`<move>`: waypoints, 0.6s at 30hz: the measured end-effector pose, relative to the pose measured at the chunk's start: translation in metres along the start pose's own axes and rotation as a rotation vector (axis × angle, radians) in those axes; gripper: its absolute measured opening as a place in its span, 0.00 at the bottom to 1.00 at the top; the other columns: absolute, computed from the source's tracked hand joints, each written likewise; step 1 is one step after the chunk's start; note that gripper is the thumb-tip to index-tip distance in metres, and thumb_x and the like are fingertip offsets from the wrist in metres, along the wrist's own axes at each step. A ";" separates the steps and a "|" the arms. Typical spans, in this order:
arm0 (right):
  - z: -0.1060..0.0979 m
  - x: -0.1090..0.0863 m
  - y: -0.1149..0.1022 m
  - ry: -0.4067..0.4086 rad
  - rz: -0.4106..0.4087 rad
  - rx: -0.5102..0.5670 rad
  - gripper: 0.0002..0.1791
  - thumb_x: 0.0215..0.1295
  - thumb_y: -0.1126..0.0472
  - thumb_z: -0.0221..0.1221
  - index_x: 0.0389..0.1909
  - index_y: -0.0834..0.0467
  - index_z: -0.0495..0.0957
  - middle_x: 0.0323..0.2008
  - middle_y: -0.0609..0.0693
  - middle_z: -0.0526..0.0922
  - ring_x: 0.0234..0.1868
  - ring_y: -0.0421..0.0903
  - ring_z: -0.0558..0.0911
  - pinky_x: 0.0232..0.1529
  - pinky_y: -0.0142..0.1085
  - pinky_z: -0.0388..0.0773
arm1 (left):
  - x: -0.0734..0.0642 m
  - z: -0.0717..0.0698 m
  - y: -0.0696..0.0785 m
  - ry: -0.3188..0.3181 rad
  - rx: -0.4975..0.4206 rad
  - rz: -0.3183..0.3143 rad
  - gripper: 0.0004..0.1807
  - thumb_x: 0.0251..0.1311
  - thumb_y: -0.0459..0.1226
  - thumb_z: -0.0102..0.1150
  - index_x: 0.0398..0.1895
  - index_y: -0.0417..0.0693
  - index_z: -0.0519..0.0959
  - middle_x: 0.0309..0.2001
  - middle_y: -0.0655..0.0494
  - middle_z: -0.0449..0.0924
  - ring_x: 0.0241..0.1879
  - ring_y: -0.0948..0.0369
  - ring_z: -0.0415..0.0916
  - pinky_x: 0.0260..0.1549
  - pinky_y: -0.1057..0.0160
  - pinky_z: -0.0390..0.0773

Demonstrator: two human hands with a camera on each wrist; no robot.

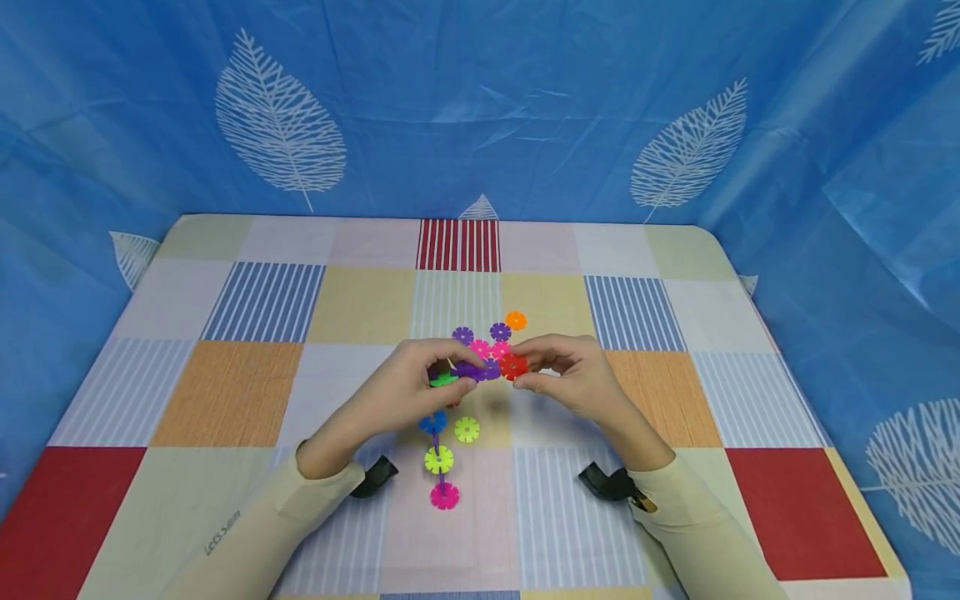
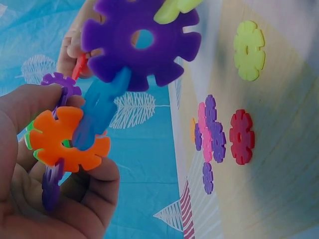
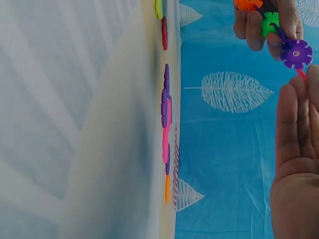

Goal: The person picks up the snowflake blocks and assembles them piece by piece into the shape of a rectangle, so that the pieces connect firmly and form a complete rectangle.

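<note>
Disc chain (image 1: 438, 459) bends at L hand (image 1: 405, 387), long end pointing twd wearer (image 1: 292, 521)

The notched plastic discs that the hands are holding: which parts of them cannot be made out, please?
Head view: green notched plastic disc, partly behind left hand.
Left wrist view: nearest purple notched plastic disc, cut off by top edge.
Right wrist view: red notched plastic disc, mostly behind right hand.

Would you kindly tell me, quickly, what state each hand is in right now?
Left hand: closed, holding a chain of discs.
Right hand: closed, pinching a red disc.
</note>
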State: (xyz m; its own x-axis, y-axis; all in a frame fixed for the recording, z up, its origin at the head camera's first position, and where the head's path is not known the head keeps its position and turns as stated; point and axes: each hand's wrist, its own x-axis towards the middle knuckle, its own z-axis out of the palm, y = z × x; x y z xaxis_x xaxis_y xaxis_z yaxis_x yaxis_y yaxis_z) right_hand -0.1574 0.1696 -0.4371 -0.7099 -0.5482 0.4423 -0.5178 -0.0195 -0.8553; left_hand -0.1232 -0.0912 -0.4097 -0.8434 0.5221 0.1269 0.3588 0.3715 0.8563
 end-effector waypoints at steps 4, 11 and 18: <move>-0.001 -0.002 0.004 0.010 -0.077 0.041 0.17 0.48 0.72 0.71 0.41 0.71 0.82 0.36 0.60 0.86 0.31 0.47 0.84 0.30 0.38 0.83 | 0.000 -0.001 0.001 0.011 0.013 -0.012 0.12 0.61 0.38 0.66 0.48 0.54 0.82 0.29 0.66 0.81 0.24 0.65 0.77 0.25 0.63 0.79; 0.002 0.000 0.007 0.010 -0.164 0.096 0.19 0.48 0.65 0.72 0.38 0.73 0.81 0.33 0.63 0.85 0.32 0.46 0.84 0.32 0.35 0.83 | 0.001 -0.001 0.003 -0.012 -0.012 -0.007 0.14 0.62 0.39 0.65 0.51 0.50 0.82 0.29 0.65 0.80 0.24 0.61 0.78 0.25 0.63 0.80; 0.004 0.003 0.008 0.015 -0.205 0.111 0.18 0.50 0.62 0.71 0.36 0.72 0.83 0.30 0.62 0.85 0.30 0.46 0.84 0.31 0.36 0.83 | 0.003 0.000 0.001 -0.011 -0.011 0.031 0.18 0.61 0.40 0.65 0.54 0.47 0.82 0.28 0.63 0.80 0.23 0.62 0.74 0.24 0.64 0.79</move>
State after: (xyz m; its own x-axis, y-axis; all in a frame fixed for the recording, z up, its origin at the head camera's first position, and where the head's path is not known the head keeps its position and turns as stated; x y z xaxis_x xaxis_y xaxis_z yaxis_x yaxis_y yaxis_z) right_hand -0.1617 0.1644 -0.4443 -0.6027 -0.5108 0.6131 -0.5970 -0.2211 -0.7711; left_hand -0.1249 -0.0894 -0.4087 -0.8276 0.5415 0.1478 0.3798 0.3464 0.8578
